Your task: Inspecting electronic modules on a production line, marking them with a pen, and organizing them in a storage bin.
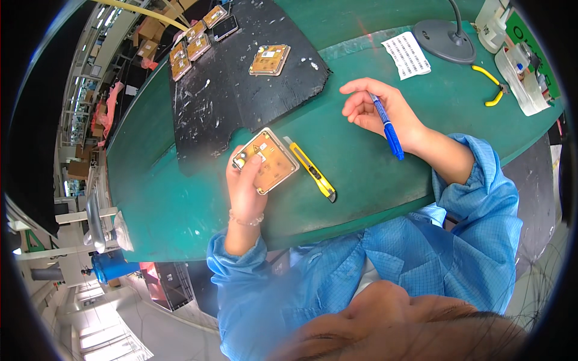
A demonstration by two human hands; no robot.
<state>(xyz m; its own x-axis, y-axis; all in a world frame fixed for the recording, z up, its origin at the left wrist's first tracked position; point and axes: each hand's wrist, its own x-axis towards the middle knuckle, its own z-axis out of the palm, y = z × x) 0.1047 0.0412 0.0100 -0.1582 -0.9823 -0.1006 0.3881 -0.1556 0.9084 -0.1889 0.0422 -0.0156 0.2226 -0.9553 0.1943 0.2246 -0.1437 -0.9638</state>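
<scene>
The desk point(373, 174) has a green top that runs from the near left to the far right. A black mat point(241, 78), scratched and marked with white spots, lies on its far left part. On the mat one square orange circuit board point(270, 59) lies alone, and further left, at the far corner of the mat, there is a small group of similar boards point(191, 45). At the far right of the desk stand a round grey lamp base point(444, 40), a white paper slip point(407, 55) with print beside it, yellow-handled pliers point(492, 85) and a white plastic fixture point(519, 69). Beyond the left edge of the desk the room looks like a factory hall, with cardboard boxes, shelves and a pale floor below.

The left hand point(245, 183) holds a square circuit board point(267, 160) at the near edge of the mat, over the green top. This board is orange-brown with a pale frame around it, small parts on its face and a yellow triangle label near its far corner. The fingers are closed around its left side, with the thumb on its face. Just to the right of the board a yellow utility knife point(311, 169) lies on the desk, apart from both hands.

The right hand point(379, 111) is raised over the middle of the desk, well to the right of the board. It holds a blue pen point(386, 125) between thumb and fingers; the other fingers are curled loosely. Both arms wear light blue sleeves.
</scene>
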